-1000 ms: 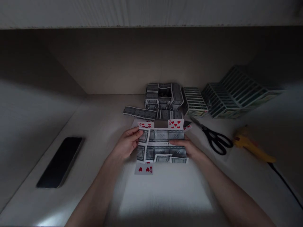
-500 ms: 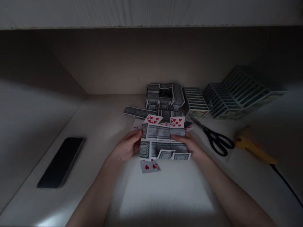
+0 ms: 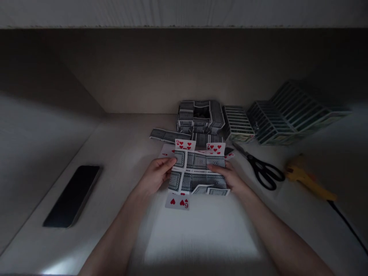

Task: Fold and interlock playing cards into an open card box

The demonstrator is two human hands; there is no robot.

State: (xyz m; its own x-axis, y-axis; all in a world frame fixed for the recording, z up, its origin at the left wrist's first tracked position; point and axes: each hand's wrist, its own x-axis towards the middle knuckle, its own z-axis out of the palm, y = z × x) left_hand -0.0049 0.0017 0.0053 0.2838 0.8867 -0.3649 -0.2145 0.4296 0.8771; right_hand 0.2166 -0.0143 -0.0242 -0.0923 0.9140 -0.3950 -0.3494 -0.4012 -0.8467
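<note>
Left hand point(image 3: 156, 175) and right hand point(image 3: 232, 177) pinch opposite sides of the playing-card panel point(image 3: 198, 178) between them.

i hold the cards point(image 3: 198, 161) between my left hand point(image 3: 155, 176) and right hand point(image 3: 233, 180), grey backs up, two rows, seemingly joined, heart faces jutting above and below.

Free room is found between the phone point(image 3: 71, 196) and left hand point(image 3: 155, 176); the right is obstructed by scissors point(image 3: 252, 159) and a yellow tool point(image 3: 312, 179).

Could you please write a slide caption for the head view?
Left hand and right hand hold a panel of playing cards, phone at left, scissors at right.
</note>
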